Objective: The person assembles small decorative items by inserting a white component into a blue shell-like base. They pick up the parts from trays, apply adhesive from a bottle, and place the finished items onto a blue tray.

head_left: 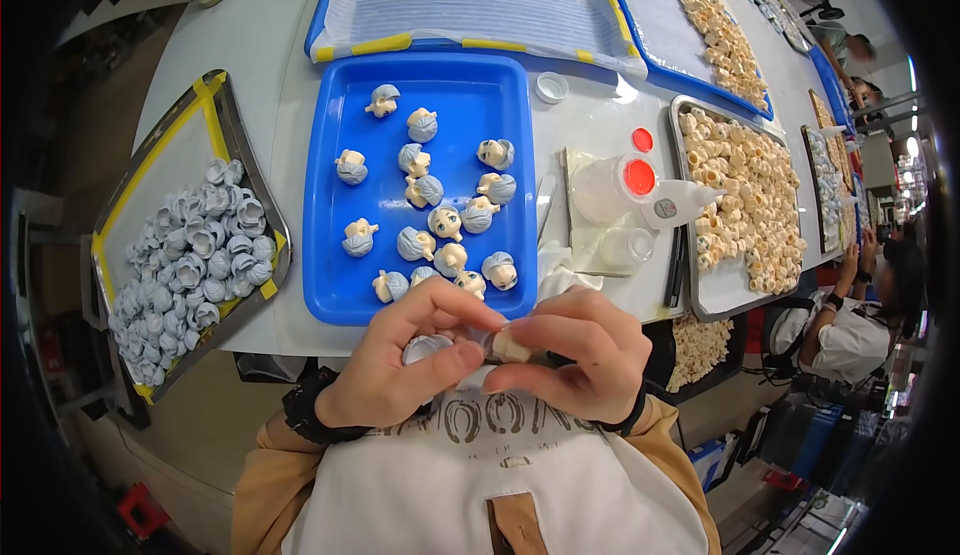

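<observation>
Close to my body, in front of the table edge, my left hand [395, 360] is closed around a pale blue doll hair piece [427, 347]. My right hand [592, 353] pinches a cream doll head part [510, 345] between thumb and fingers. The two pieces are close together, and the fingers partly cover them. Just beyond my hands is a blue tray [335, 245] with several small doll heads, such as one with a painted face [445, 221]; they have cream faces and blue hair.
Blue hair shells [190, 265] fill part of a taped tray at left. Cream head parts [745, 195] lie in a metal tray at right. Between stand a red-topped bottle [612, 187], a squeeze bottle [680, 203] and a small jar [625, 247]. A person [850, 325] sits far right.
</observation>
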Demonstrator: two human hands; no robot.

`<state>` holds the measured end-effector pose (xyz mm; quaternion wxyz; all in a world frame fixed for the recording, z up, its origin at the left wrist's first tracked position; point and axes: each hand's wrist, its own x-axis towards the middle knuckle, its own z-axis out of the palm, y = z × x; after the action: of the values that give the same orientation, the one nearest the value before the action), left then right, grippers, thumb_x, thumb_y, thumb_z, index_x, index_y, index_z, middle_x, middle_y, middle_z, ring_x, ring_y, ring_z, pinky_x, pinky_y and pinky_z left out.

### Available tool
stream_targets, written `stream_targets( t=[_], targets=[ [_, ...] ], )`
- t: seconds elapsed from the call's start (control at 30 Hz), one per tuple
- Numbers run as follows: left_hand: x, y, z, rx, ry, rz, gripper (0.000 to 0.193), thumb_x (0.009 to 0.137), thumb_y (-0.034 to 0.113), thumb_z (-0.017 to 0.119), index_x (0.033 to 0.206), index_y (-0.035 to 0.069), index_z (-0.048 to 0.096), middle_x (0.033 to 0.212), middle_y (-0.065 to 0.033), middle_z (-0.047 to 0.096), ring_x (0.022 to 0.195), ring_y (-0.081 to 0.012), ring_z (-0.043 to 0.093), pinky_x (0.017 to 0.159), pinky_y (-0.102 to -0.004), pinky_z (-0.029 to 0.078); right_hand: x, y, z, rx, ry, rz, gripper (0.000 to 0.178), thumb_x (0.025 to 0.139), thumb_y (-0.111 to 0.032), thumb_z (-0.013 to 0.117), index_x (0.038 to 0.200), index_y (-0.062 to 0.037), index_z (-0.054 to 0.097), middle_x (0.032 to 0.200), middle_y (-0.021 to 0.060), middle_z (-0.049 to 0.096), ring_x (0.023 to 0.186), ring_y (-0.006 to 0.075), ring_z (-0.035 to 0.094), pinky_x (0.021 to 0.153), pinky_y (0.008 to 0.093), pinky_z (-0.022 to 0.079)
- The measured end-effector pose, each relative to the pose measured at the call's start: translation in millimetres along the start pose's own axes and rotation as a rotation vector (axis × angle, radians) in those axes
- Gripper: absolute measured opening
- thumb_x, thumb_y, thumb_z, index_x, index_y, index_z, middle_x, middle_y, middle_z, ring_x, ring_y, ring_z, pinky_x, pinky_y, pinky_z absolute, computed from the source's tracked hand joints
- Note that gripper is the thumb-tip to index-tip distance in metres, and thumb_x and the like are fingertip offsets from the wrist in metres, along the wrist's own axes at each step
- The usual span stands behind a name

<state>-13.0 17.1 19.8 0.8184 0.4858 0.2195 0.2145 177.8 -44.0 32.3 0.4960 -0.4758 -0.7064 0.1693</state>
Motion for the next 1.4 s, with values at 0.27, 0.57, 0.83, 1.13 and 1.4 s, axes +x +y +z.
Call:
stream_targets(
  t=[0.27, 0.57, 0.83, 1.13, 1.4],
  targets=[
    [2, 1, 7, -0.022, 0.147, 0.006, 0.038, 0.085, 0.010, 0.067, 0.120, 0.000, 0.057, 0.105, -0.0035, 0.060, 0.085, -0.0082, 0.055, 0.077, -0.0230, 0.044, -6, 1, 6, 0.018, 0.073, -0.022, 0.038, 0.064, -0.021, 0.085, 0.090, -0.0036, 0.063, 0.071, 0.0058, 0.059, 0.055, 0.0176, 0.057, 0.045, 0.0263, 0.044],
    [-1, 2, 4, 0.051, 0.161, -0.003, 0.035, 0.080, 0.011, 0.072, 0.113, 0.003, 0.065, 0.096, -0.0010, 0.062, 0.077, -0.0064, 0.051, 0.073, -0.0215, 0.042, 0, 2, 0, 0.032, -0.037, -0.119, 0.040, 0.066, -0.012, 0.082, 0.099, 0.0007, 0.063, 0.077, 0.0079, 0.063, 0.061, 0.0191, 0.060, 0.049, 0.0281, 0.047],
    [-1, -4, -1, 0.134, 0.008, 0.054, 0.033, 0.081, 0.007, 0.072, 0.113, 0.003, 0.065, 0.098, -0.0012, 0.064, 0.076, -0.0056, 0.051, 0.074, -0.0217, 0.043, -3, -3, -20, 0.095, -0.112, -0.046, 0.033, 0.063, 0.005, 0.073, 0.094, 0.0049, 0.065, 0.074, 0.0095, 0.063, 0.061, 0.0169, 0.060, 0.051, 0.0258, 0.047],
    [-2, -2, -4, 0.075, -0.020, 0.020, 0.035, 0.081, 0.011, 0.073, 0.114, 0.003, 0.064, 0.103, -0.0020, 0.064, 0.076, -0.0053, 0.050, 0.074, -0.0211, 0.042, -3, 10, -78, -0.514, 0.086, 0.451, 0.022, 0.073, 0.002, 0.067, 0.094, 0.0001, 0.062, 0.073, 0.0066, 0.055, 0.060, 0.0132, 0.051, 0.054, 0.0254, 0.043],
    [0, 2, 2, 0.063, 0.006, -0.027, 0.039, 0.080, 0.012, 0.074, 0.117, 0.004, 0.063, 0.101, -0.0016, 0.064, 0.072, -0.0053, 0.048, 0.073, -0.0212, 0.042, 1, 19, -74, -0.556, 0.001, 0.411, 0.021, 0.074, 0.001, 0.068, 0.095, -0.0011, 0.062, 0.074, 0.0075, 0.056, 0.059, 0.0168, 0.052, 0.055, 0.0278, 0.043]
  ],
)
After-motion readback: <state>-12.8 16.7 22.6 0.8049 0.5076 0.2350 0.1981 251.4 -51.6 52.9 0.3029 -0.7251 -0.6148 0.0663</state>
